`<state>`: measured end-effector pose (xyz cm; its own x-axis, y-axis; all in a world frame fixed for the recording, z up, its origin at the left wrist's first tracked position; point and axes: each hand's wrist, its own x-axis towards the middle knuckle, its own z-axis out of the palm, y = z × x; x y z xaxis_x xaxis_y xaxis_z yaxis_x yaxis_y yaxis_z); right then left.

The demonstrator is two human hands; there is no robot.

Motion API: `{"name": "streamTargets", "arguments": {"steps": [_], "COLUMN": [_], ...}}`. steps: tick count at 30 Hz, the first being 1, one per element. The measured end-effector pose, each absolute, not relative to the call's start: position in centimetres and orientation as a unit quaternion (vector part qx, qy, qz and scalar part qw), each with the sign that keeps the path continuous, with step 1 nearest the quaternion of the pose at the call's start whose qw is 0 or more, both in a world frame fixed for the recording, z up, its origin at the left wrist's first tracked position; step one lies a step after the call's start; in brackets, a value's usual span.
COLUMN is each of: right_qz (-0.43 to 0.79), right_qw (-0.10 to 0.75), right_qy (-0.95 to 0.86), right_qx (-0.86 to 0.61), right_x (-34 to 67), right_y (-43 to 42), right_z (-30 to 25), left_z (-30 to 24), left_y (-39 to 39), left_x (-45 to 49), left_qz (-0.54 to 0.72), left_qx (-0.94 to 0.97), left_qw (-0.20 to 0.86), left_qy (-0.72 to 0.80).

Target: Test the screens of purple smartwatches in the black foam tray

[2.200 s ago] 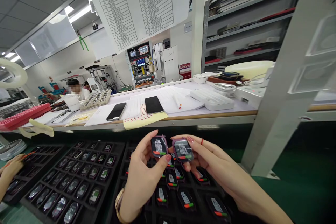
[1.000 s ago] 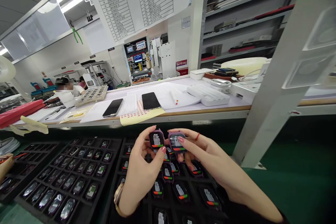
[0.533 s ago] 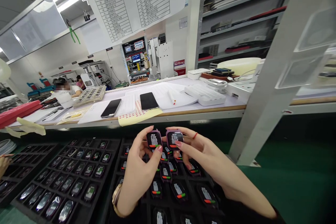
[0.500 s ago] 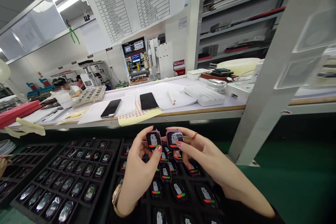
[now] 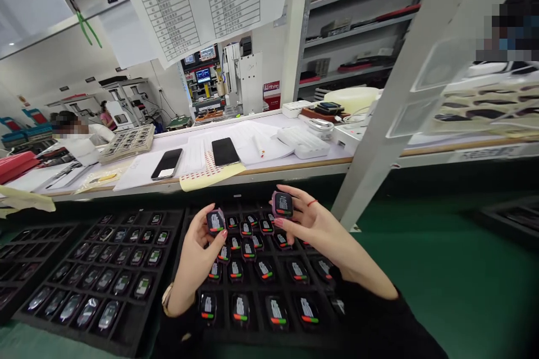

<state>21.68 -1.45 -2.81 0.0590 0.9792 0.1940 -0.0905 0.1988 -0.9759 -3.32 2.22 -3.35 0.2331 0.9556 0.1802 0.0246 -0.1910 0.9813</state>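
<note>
My left hand [image 5: 194,255] grips a smartwatch body [image 5: 216,221] between thumb and fingers, its lit screen showing lines of text and a red-green bar. A second smartwatch body [image 5: 282,203], purple-cased with a similar screen, is pinched in my right hand [image 5: 314,223]. Both are held above a black compartment tray [image 5: 256,287]. In that tray lie several more strapless watches [image 5: 265,269], lit with the same text and coloured bars. My wrists and sleeves cover part of the tray's edges.
Left of my tray is another black tray [image 5: 158,294] of watches. Beyond, a bench shelf holds two phones [image 5: 225,151] [image 5: 167,164], papers and a white box [image 5: 303,143]. A slanted metal post [image 5: 370,140] rises at right. Printed sheets [image 5: 202,0] hang overhead; a person sits far left.
My hands have moved apart, each still with its watch: the left one to the left and slightly down. The right one rises a little. The whole view has shifted to the right.
</note>
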Motion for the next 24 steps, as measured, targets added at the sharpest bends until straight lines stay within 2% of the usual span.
{"name": "streamTargets", "arguments": {"steps": [2,5,11,14,18,24], "right_qz": [0.469,0.474,0.279,0.245,0.218,0.203], "right_qw": [0.555,0.456,0.298,0.281,0.299,0.32], "right_qy": [-0.519,-0.559,-0.67,-0.691,-0.688,-0.653], "right_qx": [-0.45,-0.505,-0.62,-0.619,-0.625,-0.656], "right_x": [22.3,23.3,23.9,23.3,22.7,24.1], "right_y": [-1.6,-1.8,-1.1,-0.9,-1.4,-3.0], "right_z": [-4.4,-7.7,-12.5,-13.2,-13.7,-12.8], "left_z": [-4.6,-7.0,-10.4,-11.1,-11.6,-11.8], "left_y": [2.1,1.7,1.4,2.0,2.8,4.0], "left_x": [-5.1,-7.4,-9.9,-10.6,-11.1,-11.3], "left_qz": [0.438,0.387,0.34,0.328,0.314,0.268], "left_qx": [0.606,0.589,0.603,0.613,0.636,0.674], "left_qw": [0.522,0.565,0.494,0.439,0.358,0.303], "left_qy": [0.411,0.429,0.527,0.569,0.607,0.618]}}
